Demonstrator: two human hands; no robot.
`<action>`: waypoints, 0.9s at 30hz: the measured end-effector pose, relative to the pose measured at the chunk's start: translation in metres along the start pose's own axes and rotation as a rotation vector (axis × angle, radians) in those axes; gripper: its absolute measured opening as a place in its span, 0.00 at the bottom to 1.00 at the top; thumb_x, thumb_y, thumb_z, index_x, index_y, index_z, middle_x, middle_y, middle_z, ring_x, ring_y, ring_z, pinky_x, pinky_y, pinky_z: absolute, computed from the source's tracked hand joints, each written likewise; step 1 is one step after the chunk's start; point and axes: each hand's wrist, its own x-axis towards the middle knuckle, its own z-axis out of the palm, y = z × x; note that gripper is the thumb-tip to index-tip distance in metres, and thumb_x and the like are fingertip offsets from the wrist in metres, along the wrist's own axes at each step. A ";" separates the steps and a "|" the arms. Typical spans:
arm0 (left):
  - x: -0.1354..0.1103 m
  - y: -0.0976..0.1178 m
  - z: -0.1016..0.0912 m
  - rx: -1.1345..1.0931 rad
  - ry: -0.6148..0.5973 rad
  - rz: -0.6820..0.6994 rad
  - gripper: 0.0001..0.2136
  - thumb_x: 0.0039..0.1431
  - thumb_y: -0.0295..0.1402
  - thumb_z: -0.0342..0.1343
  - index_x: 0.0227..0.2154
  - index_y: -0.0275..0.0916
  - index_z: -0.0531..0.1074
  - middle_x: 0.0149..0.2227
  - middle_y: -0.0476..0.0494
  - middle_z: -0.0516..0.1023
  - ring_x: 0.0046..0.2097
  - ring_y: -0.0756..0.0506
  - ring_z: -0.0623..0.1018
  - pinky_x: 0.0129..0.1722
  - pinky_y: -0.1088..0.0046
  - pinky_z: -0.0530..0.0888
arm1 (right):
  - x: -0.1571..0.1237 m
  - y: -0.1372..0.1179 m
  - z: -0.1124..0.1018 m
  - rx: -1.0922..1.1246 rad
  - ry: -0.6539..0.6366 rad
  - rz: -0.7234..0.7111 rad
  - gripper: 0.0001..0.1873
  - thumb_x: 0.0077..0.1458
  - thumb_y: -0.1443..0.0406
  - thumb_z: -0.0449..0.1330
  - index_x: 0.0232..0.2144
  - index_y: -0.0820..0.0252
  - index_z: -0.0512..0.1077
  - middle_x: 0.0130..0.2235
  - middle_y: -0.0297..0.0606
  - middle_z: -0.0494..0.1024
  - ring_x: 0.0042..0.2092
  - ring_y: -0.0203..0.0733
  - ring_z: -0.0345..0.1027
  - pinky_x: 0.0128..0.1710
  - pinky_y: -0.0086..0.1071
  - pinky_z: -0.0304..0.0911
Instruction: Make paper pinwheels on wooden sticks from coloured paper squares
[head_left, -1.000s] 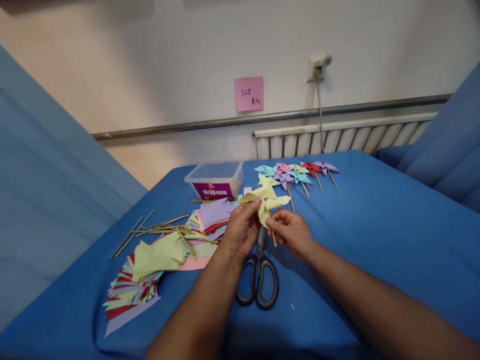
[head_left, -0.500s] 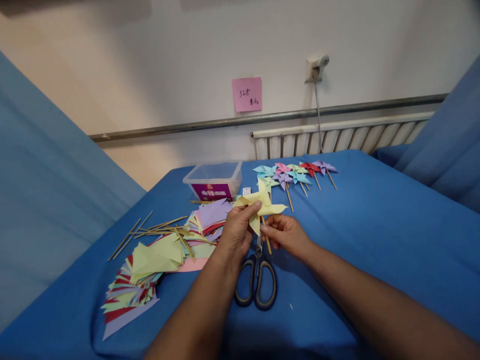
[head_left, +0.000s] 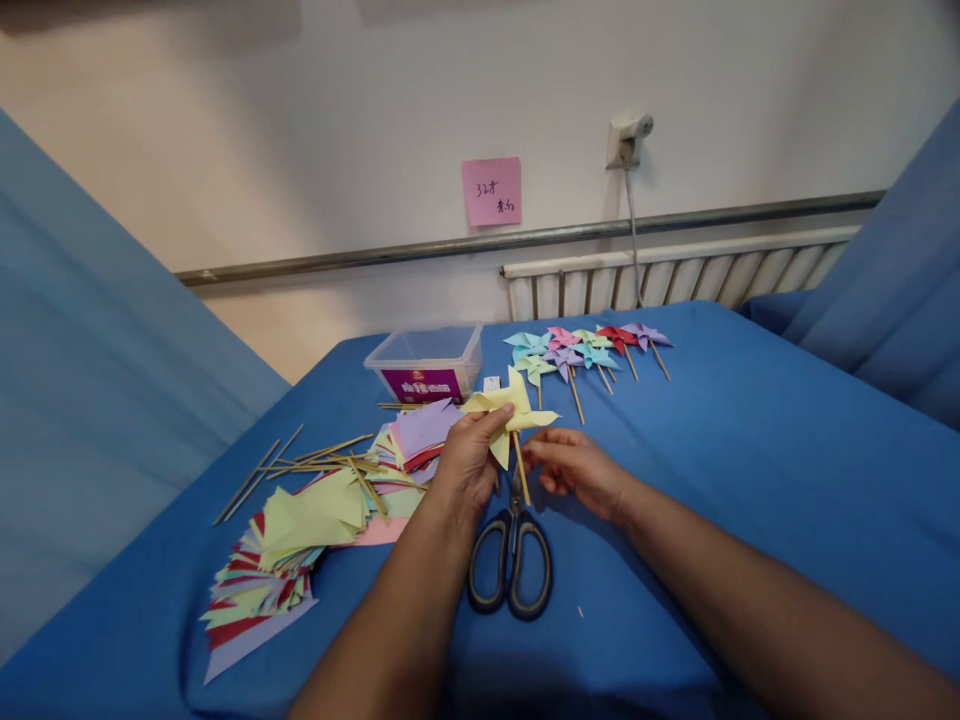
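Note:
A yellow paper pinwheel [head_left: 517, 400] is pinched in my left hand [head_left: 474, 455], the thumb pressing near its centre. Its wooden stick [head_left: 520, 468] points downward from the folded paper. Just right of the stick, my right hand [head_left: 574, 465] has its fingers loosely curled and apart, and it appears to hold nothing. Black-handled scissors [head_left: 516, 560] lie on the table below both hands, their blades partly hidden behind the stick and hand. Left of my left hand is a pile of coloured paper sheets [head_left: 424, 425].
Finished pinwheels [head_left: 592, 350] lie in rows at the back. A clear plastic box [head_left: 427, 350] stands behind the paper. Loose sticks [head_left: 322, 460] and a fanned stack of paper [head_left: 255, 590] lie on the left of the blue-covered table [head_left: 712, 560]. A radiator [head_left: 690, 275] runs along the wall.
My right hand has let go of the stick and its fingers have loosened. The pinwheel has shifted slightly left and tilted in my left hand.

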 end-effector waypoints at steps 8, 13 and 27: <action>0.005 0.002 -0.004 0.023 0.087 0.025 0.10 0.39 0.28 0.70 0.24 0.32 0.75 0.22 0.45 0.77 0.24 0.50 0.74 0.25 0.76 0.69 | 0.001 0.004 0.003 -0.110 -0.068 -0.024 0.18 0.41 0.56 0.70 0.26 0.60 0.69 0.21 0.28 0.72 0.18 0.27 0.57 0.18 0.24 0.48; 0.008 0.003 -0.005 -0.004 0.100 0.042 0.11 0.39 0.27 0.70 0.26 0.32 0.75 0.24 0.45 0.78 0.25 0.49 0.74 0.25 0.76 0.71 | 0.005 0.004 0.005 -0.168 -0.008 -0.028 0.16 0.40 0.58 0.71 0.24 0.60 0.68 0.19 0.26 0.69 0.18 0.27 0.56 0.18 0.24 0.47; 0.010 -0.002 -0.007 -0.012 0.088 0.077 0.12 0.37 0.27 0.72 0.27 0.32 0.77 0.25 0.44 0.80 0.25 0.49 0.75 0.27 0.76 0.71 | 0.009 0.015 0.004 -0.243 0.044 -0.123 0.11 0.41 0.63 0.67 0.23 0.59 0.68 0.19 0.25 0.69 0.19 0.28 0.58 0.19 0.24 0.51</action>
